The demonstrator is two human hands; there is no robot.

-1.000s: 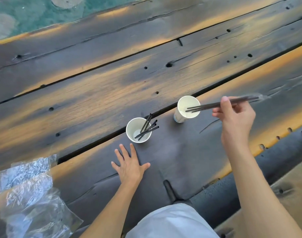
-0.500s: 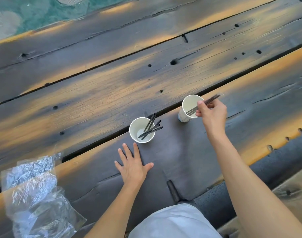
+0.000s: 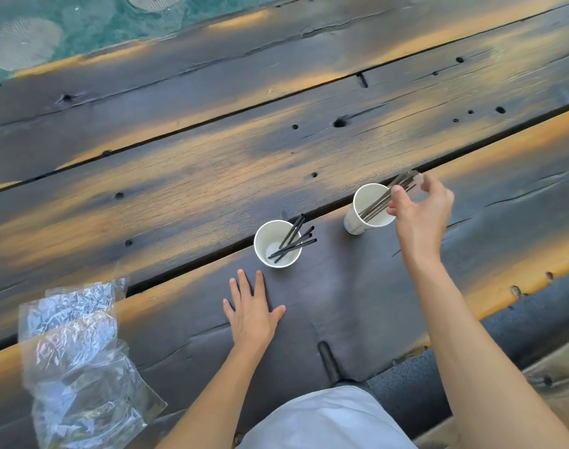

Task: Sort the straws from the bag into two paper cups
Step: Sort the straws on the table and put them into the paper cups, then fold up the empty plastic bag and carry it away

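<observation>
Two white paper cups stand on the dark wooden planks. The left cup [image 3: 277, 244] holds several black straws [image 3: 294, 240] that lean to the right. In the right cup [image 3: 369, 207] stands a bundle of black straws [image 3: 378, 204], lower ends inside, tops leaning up and right. My right hand [image 3: 420, 209] is over that cup's right rim and pinches the bundle's upper part between thumb and fingers, with the fingers loosely spread. My left hand [image 3: 252, 311] rests flat on the plank just below the left cup, fingers straight.
A crumpled clear plastic bag [image 3: 79, 361] lies at the lower left on the planks. A gap between planks [image 3: 192, 270] runs diagonally behind the cups. A grey ledge [image 3: 535, 319] borders the lower right. My white-clothed lap [image 3: 325, 419] is at the bottom.
My right hand carried the straw bundle left from beside the right cup and tipped it down into the cup; its fingers have loosened. My left hand stayed flat on the plank.
</observation>
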